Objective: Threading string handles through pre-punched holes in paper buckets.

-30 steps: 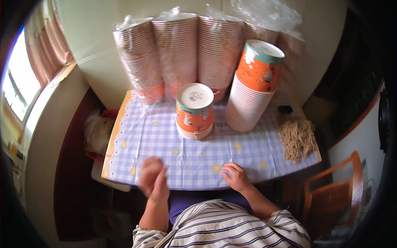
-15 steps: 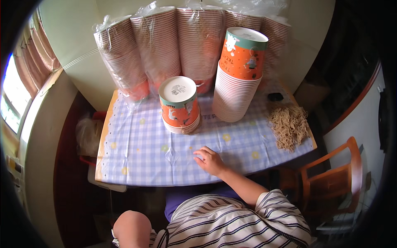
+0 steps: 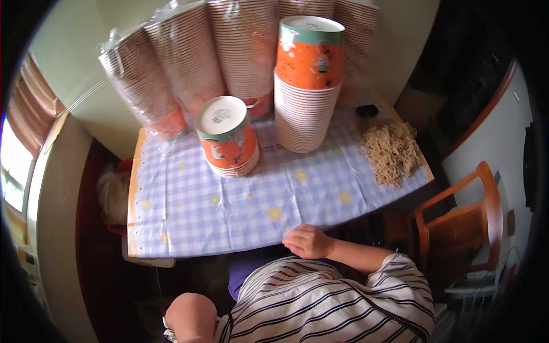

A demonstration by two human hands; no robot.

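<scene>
You get daylight from the window (image 3: pixel 14 171) at the left edge, blown out to white there. The table (image 3: pixel 229 211) is evenly lit with soft shadows. Glare streaks the plastic wrap (image 3: pixel 171 63) at its far edge. Fisheye bends straight lines, corners go black, and the rim is slightly blurred.

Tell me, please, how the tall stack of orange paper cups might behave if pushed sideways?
The tall stack of cups looks light, being nested paper, so it would probably slide on the checked tablecloth. It stands high on a narrow base, so a push near the top may tip it.
</scene>
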